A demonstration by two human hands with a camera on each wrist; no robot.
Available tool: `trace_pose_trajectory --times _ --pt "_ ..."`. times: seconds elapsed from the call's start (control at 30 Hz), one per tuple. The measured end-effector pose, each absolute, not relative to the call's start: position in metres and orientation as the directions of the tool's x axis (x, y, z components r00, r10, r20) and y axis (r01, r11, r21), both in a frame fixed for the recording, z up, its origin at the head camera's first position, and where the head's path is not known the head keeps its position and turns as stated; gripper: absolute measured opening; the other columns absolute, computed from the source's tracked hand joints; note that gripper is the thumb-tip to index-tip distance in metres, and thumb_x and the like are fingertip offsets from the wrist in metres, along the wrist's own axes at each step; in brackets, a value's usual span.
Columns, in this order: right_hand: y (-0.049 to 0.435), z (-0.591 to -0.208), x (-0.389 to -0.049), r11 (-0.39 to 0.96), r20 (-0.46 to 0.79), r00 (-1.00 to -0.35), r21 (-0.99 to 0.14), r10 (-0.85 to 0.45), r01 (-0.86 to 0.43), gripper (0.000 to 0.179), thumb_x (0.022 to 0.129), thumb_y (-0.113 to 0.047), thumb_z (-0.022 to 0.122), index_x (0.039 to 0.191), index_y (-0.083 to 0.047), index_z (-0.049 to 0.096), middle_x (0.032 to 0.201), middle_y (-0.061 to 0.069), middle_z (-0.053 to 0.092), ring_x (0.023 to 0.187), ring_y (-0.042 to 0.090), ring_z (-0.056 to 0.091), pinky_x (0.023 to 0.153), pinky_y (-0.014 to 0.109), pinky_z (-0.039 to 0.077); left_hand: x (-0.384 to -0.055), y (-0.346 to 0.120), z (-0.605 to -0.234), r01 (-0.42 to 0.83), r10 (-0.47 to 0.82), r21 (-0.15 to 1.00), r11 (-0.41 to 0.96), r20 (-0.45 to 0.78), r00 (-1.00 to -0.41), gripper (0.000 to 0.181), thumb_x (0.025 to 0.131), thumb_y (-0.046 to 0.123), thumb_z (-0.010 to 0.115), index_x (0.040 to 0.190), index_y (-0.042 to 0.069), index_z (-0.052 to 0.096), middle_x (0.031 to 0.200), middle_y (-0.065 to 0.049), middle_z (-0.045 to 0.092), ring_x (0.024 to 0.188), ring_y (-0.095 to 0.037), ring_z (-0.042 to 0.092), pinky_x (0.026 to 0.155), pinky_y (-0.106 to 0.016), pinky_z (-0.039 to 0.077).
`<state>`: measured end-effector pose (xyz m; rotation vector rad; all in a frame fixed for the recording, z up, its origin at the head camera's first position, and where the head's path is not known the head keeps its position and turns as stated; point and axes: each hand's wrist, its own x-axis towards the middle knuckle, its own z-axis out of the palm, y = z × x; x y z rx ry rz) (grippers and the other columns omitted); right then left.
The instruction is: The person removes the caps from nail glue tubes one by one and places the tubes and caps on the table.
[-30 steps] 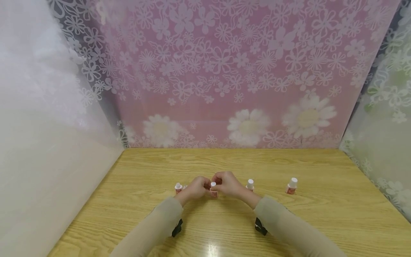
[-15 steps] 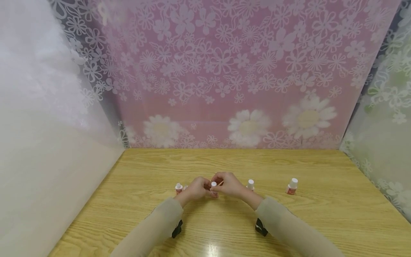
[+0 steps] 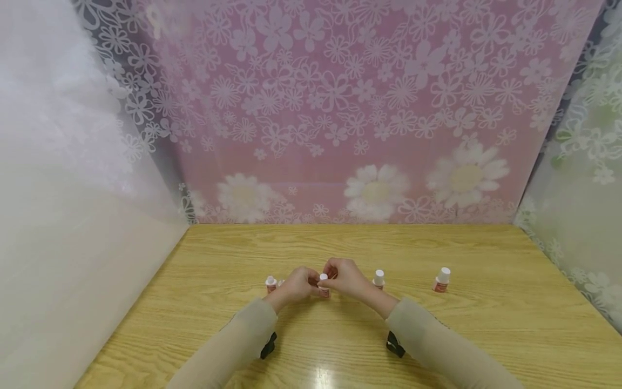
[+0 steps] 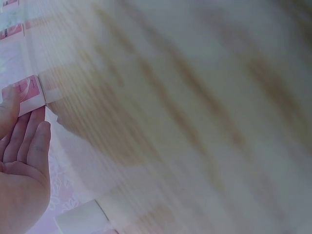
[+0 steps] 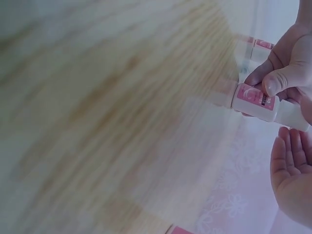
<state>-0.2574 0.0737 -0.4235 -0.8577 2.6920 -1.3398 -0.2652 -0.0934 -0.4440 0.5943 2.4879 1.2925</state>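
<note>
The fingers of the left hand (image 3: pixel 296 284) are clamped on the body of a small white bottle (image 5: pixel 256 103). The left thumb (image 5: pixel 280 82) presses flat on the pink label (image 4: pixel 30 90), and the other left fingers lie behind the bottle. The right hand (image 3: pixel 346 278) meets it from the opposite side, higher up: its thumb and curled fingers close about the white cap (image 3: pixel 323 276), though how firmly they pinch cannot be told. The bottle therefore sits between the two hands, upright, with its base at the surface of the wood-grained table (image 3: pixel 320 329).

Just past the left wrist stands a bottle with a narrow white tip (image 3: pixel 270 283), and right next to it is a small white piece (image 3: pixel 281 282), mostly hidden by the left hand. Behind the right wrist stands a capped bottle (image 3: pixel 379 278), its lower part covered by the forearm. Farther to the right, well apart from both hands, is another capped bottle (image 3: pixel 441 280) with a red label.

Both forearms wear pale sleeves (image 3: pixel 432 337), and a black piece (image 3: pixel 395 344) shows under each one. Beyond the table's far edge rises a pink backdrop (image 3: pixel 311 135) with white flowers.
</note>
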Motion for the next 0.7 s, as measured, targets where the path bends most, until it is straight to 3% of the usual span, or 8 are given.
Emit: trace_pose_trajectory --times 0.4,0.7 --pt "0.0779 -0.4254 -0.2612 0.366 0.316 -0.756 -0.727 -0.573 -0.581 0.012 0.080 -0.015 0.067 0.078 -0.007 0.058 0.072 -0.005 0.057 0.066 0.007 0.053 0.057 0.023 0.045 -0.2653 -0.0941 -0.4440 0.240 0.479 0.816 0.525 -0.051 -0.876 0.007 0.076 0.007 0.069 0.082 0.004 0.068 0.076 0.000 0.065 0.070 -0.009 0.056 0.062 -0.024 0.044" --pt "0.0790 -0.4237 -0.2661 0.409 0.242 -0.755 -0.720 -0.609 -0.561 0.005 0.082 -0.007 0.063 0.085 -0.005 0.060 0.082 -0.001 0.059 0.079 0.012 0.057 0.069 0.026 0.046 -0.2670 -0.0937 -0.4419 0.263 0.486 0.805 0.532 -0.036 -0.873 0.009 0.076 0.010 0.069 0.082 0.004 0.068 0.076 0.001 0.066 0.066 -0.006 0.052 0.057 -0.021 0.041"
